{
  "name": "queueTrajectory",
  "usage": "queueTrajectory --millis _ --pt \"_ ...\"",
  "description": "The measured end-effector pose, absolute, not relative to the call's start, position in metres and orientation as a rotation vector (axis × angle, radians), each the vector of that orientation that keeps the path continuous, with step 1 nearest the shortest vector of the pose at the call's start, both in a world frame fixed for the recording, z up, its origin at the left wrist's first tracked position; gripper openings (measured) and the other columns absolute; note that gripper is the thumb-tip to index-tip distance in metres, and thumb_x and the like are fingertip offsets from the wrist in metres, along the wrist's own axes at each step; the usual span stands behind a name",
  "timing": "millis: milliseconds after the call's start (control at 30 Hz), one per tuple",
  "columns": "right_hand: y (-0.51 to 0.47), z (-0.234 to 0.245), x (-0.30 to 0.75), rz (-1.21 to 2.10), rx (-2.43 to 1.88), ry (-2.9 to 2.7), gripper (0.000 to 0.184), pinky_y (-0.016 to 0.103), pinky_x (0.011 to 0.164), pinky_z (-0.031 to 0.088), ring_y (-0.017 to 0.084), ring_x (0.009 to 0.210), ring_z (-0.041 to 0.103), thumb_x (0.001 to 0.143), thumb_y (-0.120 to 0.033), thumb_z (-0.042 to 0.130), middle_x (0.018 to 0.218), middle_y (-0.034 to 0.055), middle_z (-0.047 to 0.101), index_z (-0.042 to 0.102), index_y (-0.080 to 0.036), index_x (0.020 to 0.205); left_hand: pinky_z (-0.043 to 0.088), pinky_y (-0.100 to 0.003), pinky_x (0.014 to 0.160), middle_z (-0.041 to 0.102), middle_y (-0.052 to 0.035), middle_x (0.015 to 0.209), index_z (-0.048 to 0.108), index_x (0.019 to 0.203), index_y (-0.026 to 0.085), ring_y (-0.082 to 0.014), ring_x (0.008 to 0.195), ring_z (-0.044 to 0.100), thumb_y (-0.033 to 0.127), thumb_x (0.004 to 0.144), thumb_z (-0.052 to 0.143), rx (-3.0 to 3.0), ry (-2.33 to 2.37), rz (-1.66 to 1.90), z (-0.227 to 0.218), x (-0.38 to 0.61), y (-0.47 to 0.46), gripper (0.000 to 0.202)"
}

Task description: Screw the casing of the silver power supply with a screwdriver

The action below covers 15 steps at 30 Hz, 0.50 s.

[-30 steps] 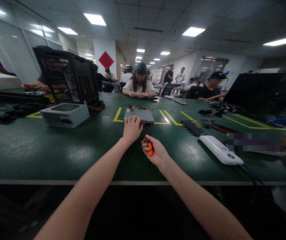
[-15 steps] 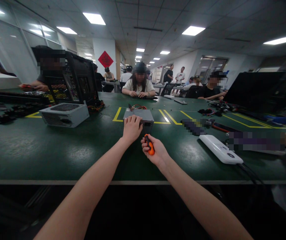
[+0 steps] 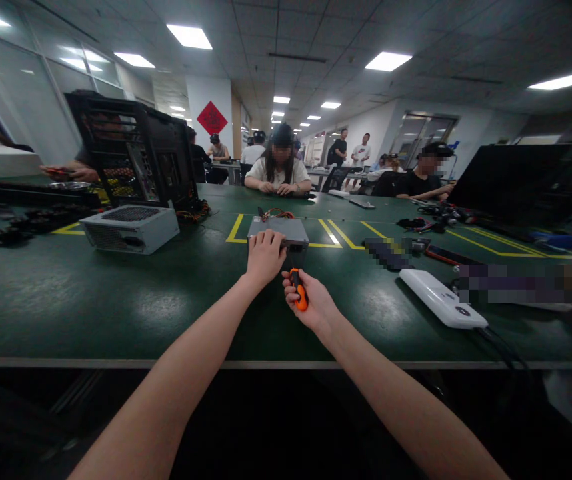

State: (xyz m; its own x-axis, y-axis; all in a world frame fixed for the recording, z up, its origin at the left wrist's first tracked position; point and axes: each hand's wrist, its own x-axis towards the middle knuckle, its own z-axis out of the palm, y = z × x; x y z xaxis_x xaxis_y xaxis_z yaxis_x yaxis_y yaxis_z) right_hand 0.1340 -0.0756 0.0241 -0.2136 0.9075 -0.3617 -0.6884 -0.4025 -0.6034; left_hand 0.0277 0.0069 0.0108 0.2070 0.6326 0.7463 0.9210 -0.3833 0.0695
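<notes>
A grey computer power supply (image 3: 293,229) sits on the green table in front of me, with coloured wires at its far side. My left hand (image 3: 266,253) lies over its near left part, fingers bent across the top and front edge, gripping it. In my right hand (image 3: 313,300) is an orange and black screwdriver (image 3: 300,290), held by its handle just below the near face. The handle tilts up toward the power supply. Its shaft is thin and dim, and where the tip meets the casing is too small to make out.
Left of my hands is a second power supply (image 3: 131,230), with an open black computer case (image 3: 141,153) behind it. A white power bank (image 3: 441,298) with cables lies at right. A person (image 3: 280,163) sits across the green table (image 3: 91,300); a black panel (image 3: 521,183) stands far right.
</notes>
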Motion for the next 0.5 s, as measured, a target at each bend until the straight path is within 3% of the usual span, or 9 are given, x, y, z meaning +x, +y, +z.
queueTrajectory --millis 133,367,500 --pt "-0.0761 0.0240 0.1336 1.773 -0.831 -0.370 0.017 0.007 0.031 0.029 0.001 0.041 0.039 0.085 -0.020 0.044 0.057 -0.0011 0.046 0.046 -0.013 0.069 0.032 -0.038 0.085 0.052 -0.0079 0.102 0.050 0.104 0.021 -0.0248 0.099 0.043 0.027 0.083 0.045 -2.120 -1.458 -1.012 0.0108 0.0280 0.0065 0.023" --pt "-0.0759 0.0222 0.1363 1.835 -0.833 -0.396 0.027 0.010 0.032 0.033 0.003 0.040 0.040 0.089 -0.025 0.034 0.059 0.0014 0.049 0.052 -0.010 0.076 0.032 -0.038 0.085 0.052 -0.0072 0.101 0.050 0.104 0.021 -0.0244 0.098 0.044 0.027 0.082 0.046 -2.099 -1.447 -1.017 0.0097 0.0285 0.0083 0.023" --pt "-0.0757 0.0227 0.1360 1.803 -0.830 -0.381 0.020 0.008 0.031 0.031 0.002 0.040 0.039 0.086 -0.024 0.042 0.059 0.0000 0.048 0.048 -0.013 0.071 0.031 -0.038 0.085 0.052 -0.0077 0.102 0.050 0.106 0.021 -0.0248 0.099 0.043 0.028 0.083 0.045 -2.105 -1.452 -1.009 0.0102 0.0285 0.0077 0.024"
